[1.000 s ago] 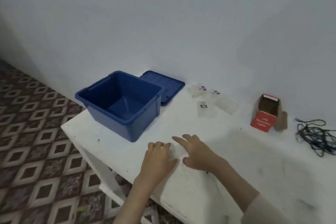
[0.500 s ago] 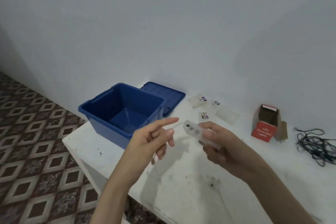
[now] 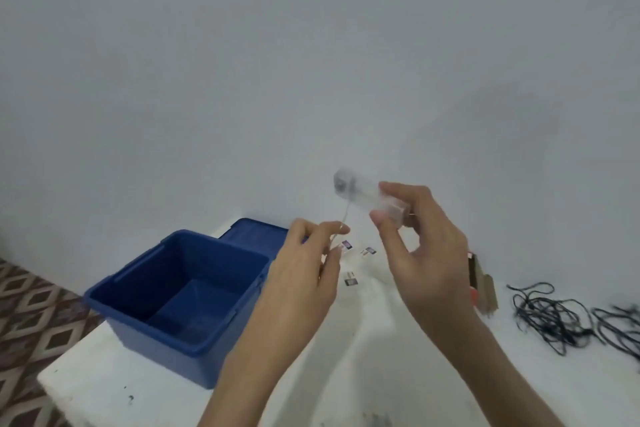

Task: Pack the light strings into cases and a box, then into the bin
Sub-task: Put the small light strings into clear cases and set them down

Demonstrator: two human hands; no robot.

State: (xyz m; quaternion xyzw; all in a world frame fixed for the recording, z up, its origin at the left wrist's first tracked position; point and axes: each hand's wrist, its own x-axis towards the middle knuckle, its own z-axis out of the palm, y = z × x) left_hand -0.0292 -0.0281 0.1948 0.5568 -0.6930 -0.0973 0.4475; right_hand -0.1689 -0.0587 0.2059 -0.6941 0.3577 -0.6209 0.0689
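My right hand holds a clear plastic battery pack of a light string, raised in front of the wall. A thin wire runs down from the pack to my left hand, whose fingertips pinch it. The open blue bin stands on the white table at the left, its inside bare. Its blue lid lies behind it. A red cardboard box stands partly hidden behind my right hand. Dark tangled light strings lie at the right.
Several small clear cases with labels lie on the table near the wall, between my hands. The table's left edge drops to a patterned tile floor. A plain wall rises right behind the table.
Both hands lifted off the table, taking the clear battery pack and its wire, and have risen higher. The view tilted up toward the wall.
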